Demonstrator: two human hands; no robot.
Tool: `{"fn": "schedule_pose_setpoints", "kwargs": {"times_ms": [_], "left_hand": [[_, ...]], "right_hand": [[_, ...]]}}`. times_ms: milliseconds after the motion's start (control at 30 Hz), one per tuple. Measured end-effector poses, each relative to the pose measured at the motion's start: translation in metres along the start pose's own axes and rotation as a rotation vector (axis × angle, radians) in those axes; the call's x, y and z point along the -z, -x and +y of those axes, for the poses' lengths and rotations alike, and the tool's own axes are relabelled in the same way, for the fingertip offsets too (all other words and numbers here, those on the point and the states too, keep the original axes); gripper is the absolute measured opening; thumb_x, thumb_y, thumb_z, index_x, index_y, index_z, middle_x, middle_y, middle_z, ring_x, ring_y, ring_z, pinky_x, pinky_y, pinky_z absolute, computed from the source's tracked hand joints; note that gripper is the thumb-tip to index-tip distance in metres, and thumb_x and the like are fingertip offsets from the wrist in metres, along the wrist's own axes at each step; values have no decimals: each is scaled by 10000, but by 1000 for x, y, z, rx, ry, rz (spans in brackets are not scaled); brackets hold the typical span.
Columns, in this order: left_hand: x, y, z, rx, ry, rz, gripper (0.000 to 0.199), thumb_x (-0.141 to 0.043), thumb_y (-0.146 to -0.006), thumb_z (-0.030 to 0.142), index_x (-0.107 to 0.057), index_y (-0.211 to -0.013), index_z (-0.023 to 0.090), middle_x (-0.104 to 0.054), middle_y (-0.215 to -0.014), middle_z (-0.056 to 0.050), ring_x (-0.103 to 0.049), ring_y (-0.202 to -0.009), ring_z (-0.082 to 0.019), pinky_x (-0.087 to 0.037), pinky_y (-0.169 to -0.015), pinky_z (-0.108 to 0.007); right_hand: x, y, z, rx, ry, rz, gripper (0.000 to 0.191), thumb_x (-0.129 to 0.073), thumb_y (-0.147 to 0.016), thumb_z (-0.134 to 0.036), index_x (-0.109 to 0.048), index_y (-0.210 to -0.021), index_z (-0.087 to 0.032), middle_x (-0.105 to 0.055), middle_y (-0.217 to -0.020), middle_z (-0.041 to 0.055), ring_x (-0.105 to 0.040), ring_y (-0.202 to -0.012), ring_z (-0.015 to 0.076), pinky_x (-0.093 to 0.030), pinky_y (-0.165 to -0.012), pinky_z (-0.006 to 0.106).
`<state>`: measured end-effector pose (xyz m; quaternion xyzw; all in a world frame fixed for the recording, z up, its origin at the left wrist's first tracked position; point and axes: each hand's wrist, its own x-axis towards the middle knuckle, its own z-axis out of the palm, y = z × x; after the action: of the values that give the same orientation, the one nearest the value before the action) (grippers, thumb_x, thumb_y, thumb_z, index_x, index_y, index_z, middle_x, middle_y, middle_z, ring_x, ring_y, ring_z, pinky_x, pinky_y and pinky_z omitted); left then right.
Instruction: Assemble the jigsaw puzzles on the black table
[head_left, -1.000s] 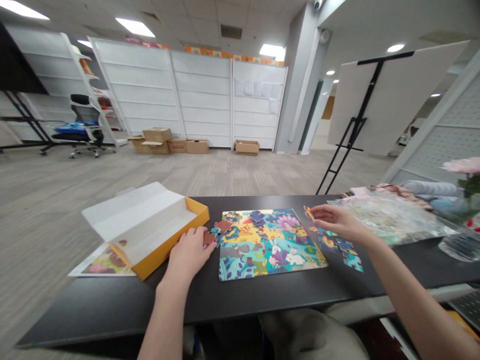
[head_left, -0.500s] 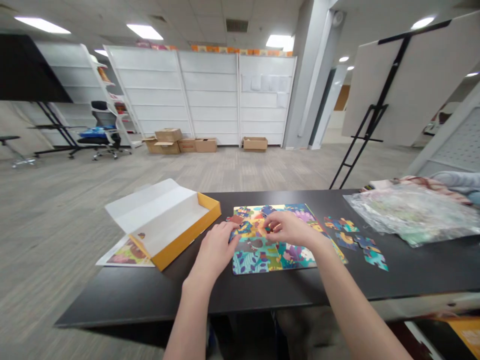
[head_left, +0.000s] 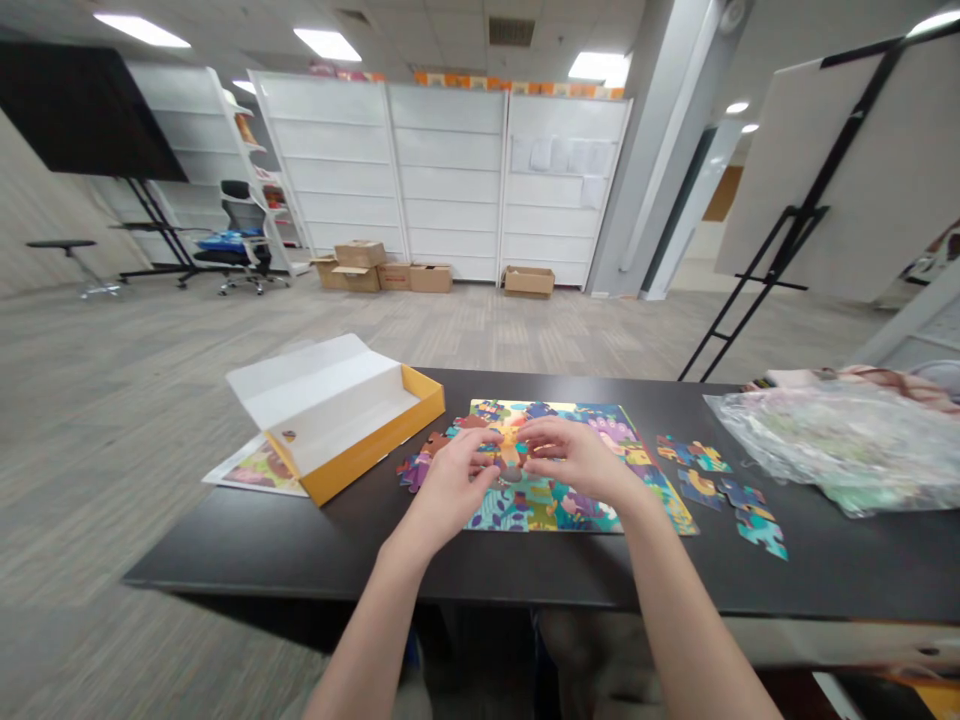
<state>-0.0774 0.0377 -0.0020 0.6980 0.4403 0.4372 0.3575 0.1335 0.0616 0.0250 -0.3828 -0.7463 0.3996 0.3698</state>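
Shifted inward over the largely assembled jigsaw puzzle (head_left: 555,508), the left hand (head_left: 454,475) faces the right hand (head_left: 581,458), apart, grips unclear; loose puzzle pieces (head_left: 701,488) remain either side.

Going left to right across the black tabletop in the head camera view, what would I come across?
Open yellow box → left hand → right hand → loose puzzle pieces off to the right → clear plastic bag.
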Motion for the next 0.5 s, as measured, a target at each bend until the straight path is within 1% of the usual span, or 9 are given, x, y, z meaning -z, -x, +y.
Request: {"fn": "schedule_pose_setpoints", "kwargs": {"times_ms": [100, 200, 300, 400, 500], "left_hand": [[-2, 0, 2, -16, -7, 17, 321, -565, -812, 137, -626, -1118, 209, -624, -1237, -77, -719, -873, -162, -636, -767, -309], [-5, -1, 3, -39, -28, 40, 332, -567, -812, 125, -625, -1126, 216, -618, -1260, -73, -720, -849, -148, -635, -777, -308], [-10, -2, 4, -50, -60, 55, 335, -566, -809, 114, -622, -1125, 211, -625, -1241, -76, -719, -836, -145, -632, -760, -300], [-13, -2, 5, -40, -80, 46, 319, -558, -809, 108, -622, -1107, 203, -633, -1216, -79, -720, -821, -143, -625, -725, -281], [-9, -1, 5, -31, -138, 39, 328, -543, -817, 101, -615, -1117, 213, -667, -1192, -61, -718, -806, -137, -612, -744, -280]], "right_hand": [[3, 0, 0, 33, -18, 21, 189, -653, -792, -225, -761, -946, -214, -709, -1113, 71, -695, -982, 200, -589, -865, 341], [2, -1, 1, -13, -48, 56, 196, -657, -791, -236, -732, -969, -206, -717, -1064, 65, -719, -869, 183, -599, -794, 323], [1, -1, 2, -86, -80, 76, 233, -675, -772, -239, -687, -1001, -200, -726, -943, 42, -726, -763, 174, -599, -720, 308], [2, -1, 2, -105, -92, 76, 219, -674, -764, -237, -654, -979, -198, -727, -861, 24, -723, -740, 171, -592, -717, 303], [3, -1, 4, -100, -43, 124, 201, -682, -742, -232, -642, -936, -195, -720, -838, 24, -709, -742, 166, -582, -721, 302]]}}
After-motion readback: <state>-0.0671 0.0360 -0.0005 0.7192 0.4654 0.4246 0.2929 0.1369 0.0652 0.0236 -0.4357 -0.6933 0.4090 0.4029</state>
